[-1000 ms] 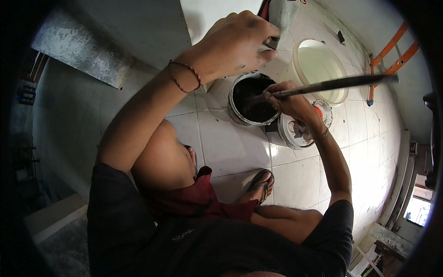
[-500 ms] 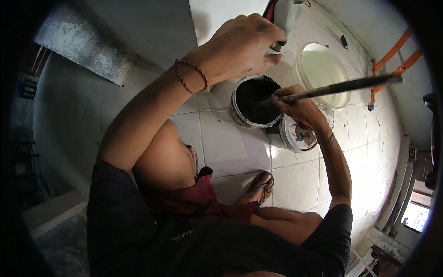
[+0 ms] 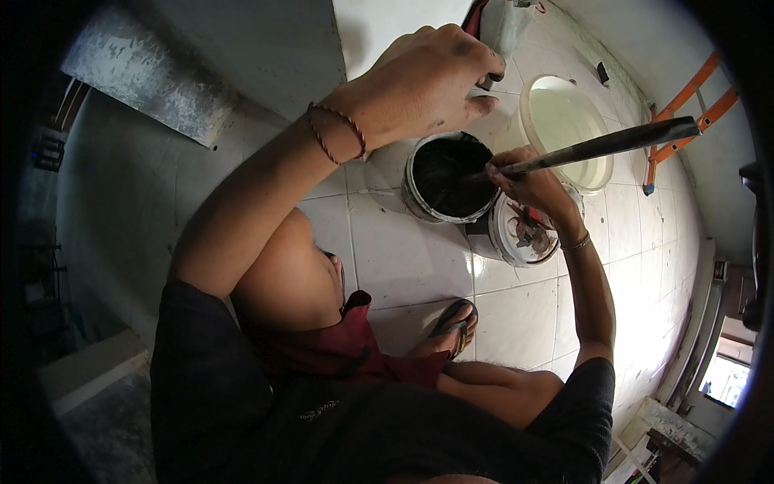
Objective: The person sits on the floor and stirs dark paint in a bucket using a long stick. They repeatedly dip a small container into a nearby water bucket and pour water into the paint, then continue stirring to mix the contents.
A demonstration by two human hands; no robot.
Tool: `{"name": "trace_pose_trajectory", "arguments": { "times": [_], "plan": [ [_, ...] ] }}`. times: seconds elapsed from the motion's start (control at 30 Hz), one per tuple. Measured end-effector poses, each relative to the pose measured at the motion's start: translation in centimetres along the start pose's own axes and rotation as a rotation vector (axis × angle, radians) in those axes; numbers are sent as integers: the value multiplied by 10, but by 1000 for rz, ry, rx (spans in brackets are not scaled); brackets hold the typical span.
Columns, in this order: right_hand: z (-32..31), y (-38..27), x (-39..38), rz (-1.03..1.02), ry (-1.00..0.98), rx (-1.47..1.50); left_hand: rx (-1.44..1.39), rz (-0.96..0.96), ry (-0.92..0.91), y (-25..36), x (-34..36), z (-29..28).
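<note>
My left hand (image 3: 439, 81) is raised above and behind a white bucket of black material (image 3: 442, 181), fingers curled round a small object that is mostly hidden. My right hand (image 3: 520, 181) grips a long dark stick (image 3: 613, 139) slanting over the bucket's right side; its lower end reaches into the black contents and its upper end points to the right. Beside that bucket, partly under my right hand, stands a second container with a stained white lid (image 3: 508, 235), with some crumpled material on top.
A pale tub of liquid (image 3: 601, 165) stands behind my right hand, with an orange ladder (image 3: 673, 149) beside it against the wall. A mottled grey panel (image 3: 141, 73) is at the upper left. My sandalled foot (image 3: 451, 331) rests on the white tiled floor (image 3: 395, 274).
My left hand has shifted slightly right and down in the picture. My right hand has moved a little right, and the stick's upper end has risen slightly over the last half second.
</note>
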State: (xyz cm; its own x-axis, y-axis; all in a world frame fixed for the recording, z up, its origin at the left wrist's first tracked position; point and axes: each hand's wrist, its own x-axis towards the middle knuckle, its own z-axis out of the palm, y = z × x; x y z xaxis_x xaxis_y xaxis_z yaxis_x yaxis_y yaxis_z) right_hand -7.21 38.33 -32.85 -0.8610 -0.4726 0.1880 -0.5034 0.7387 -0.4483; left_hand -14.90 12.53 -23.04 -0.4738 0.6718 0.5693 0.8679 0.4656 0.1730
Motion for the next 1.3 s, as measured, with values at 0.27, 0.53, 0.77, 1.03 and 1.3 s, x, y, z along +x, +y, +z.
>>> {"name": "trace_pose_trajectory", "arguments": {
  "times": [0.27, 0.53, 0.77, 1.03, 1.3],
  "plan": [
    [-13, -8, -4, 375, -327, 301, -5, -25, -36, 1, 0, -1],
    [-7, -6, -1, 233, -194, -21, 36, 23, 10, 2, -2, 2],
    [-10, -15, 0, 499, -250, 427, -8, 7, 8, -3, -3, 3],
    [-2, -5, -2, 164, -138, 152, 3, 52, 43, -4, -3, 6],
    [23, -12, 13, 240, -82, 384, -22, 35, 24, 2, 0, 3]
  ]
}}
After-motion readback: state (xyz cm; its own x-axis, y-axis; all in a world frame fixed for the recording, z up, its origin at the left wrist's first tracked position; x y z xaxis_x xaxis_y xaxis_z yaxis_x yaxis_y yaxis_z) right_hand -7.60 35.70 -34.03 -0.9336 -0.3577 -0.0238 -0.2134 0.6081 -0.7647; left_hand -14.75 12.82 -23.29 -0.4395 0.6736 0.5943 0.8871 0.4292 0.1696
